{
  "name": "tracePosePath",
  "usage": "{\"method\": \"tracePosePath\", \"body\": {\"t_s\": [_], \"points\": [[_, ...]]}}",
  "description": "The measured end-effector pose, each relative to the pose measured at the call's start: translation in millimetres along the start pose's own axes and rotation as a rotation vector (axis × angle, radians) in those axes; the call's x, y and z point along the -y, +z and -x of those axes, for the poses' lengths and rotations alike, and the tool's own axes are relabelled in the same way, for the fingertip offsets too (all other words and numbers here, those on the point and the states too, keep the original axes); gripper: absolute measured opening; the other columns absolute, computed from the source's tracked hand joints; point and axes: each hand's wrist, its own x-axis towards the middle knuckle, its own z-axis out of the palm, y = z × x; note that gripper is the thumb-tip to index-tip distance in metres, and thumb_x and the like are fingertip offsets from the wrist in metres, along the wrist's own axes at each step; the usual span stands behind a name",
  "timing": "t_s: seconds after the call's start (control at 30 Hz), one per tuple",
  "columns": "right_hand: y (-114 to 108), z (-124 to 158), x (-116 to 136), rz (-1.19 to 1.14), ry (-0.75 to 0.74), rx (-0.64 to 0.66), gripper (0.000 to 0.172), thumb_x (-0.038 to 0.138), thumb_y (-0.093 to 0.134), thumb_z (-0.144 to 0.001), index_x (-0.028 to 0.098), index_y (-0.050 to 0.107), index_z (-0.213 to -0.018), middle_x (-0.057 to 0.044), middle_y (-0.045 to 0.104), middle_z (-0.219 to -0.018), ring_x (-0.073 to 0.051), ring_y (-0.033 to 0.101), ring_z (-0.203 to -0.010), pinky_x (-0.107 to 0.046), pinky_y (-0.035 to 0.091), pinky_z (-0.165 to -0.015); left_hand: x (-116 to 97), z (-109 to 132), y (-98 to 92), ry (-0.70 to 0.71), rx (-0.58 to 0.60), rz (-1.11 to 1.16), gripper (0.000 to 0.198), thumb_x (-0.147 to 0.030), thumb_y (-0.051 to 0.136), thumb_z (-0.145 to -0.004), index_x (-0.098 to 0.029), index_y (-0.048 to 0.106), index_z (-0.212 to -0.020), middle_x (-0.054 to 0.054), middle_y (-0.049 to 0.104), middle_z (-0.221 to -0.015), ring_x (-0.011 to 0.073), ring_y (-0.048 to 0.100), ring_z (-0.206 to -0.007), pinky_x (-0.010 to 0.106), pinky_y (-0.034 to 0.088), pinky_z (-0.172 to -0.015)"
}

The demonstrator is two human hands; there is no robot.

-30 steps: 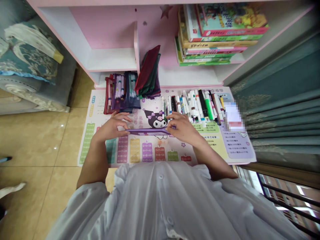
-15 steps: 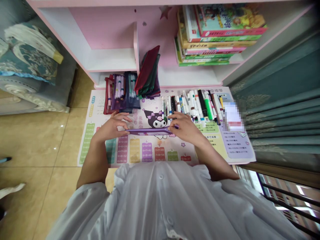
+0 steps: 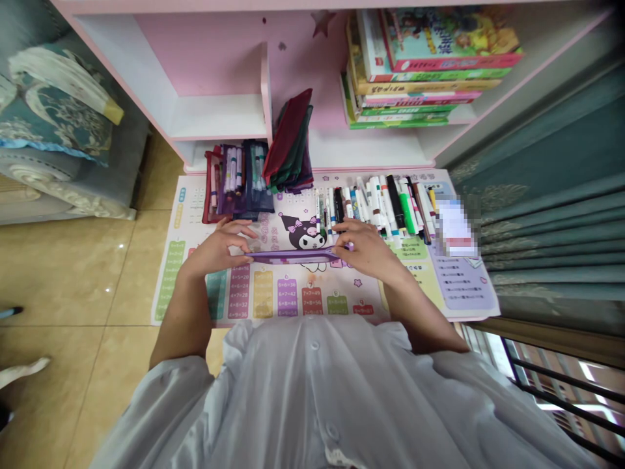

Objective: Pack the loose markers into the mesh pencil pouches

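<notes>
A slim purple mesh pouch [image 3: 293,256] is stretched edge-up between my hands, low over the printed desk mat [image 3: 312,286]. My left hand [image 3: 219,247] pinches its left end between thumb and finger. At the opposite end, my right hand [image 3: 361,247] grips the corner with thumb and forefinger. Beyond my right hand, several markers [image 3: 375,202] lie side by side in a row. Filled mesh pouches [image 3: 234,179] with pens inside lie past my left hand. What the held pouch contains, if anything, I cannot make out.
Folded red, green and purple mesh pouches [image 3: 290,143] lean against the shelf divider [image 3: 266,91]. A stack of books [image 3: 420,85] sits on the right of the pink shelf. Right of the markers lies a blurred phone-like object [image 3: 455,227]. Curtains [image 3: 551,195] hang at the right.
My right hand has shifted slightly along the pouch's right end, and the pouch now looks straighter and narrower there. My left hand stays in place.
</notes>
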Motion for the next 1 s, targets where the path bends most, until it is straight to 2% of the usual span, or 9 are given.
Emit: {"method": "tracePosePath", "body": {"t_s": [0.7,1.0], "points": [[-4,5,-12,-0.027,0.041,-0.016,0.021,0.029,0.062,-0.081,0.023,0.065,-0.061,-0.004,0.067,-0.129,-0.036,0.043,-0.141,-0.069,0.024,-0.115,1,0,0.4,0.006,-0.013,-0.01,0.022,-0.04,0.07,-0.083,-0.022,0.068,-0.072,0.007,0.071,-0.116,0.0277,0.05,-0.135,0.05,0.036,-0.116],[-5,5,-18,-0.034,0.012,-0.061,0.021,0.03,0.063,-0.08,0.023,0.064,-0.059,-0.005,0.069,-0.127,-0.036,0.047,-0.139,-0.066,0.03,-0.114,1,0,0.6,0.003,-0.015,-0.007,0.023,-0.041,0.07,-0.083,-0.021,0.068,-0.071,0.007,0.071,-0.116,0.0278,0.051,-0.135,0.05,0.034,-0.117]]}}
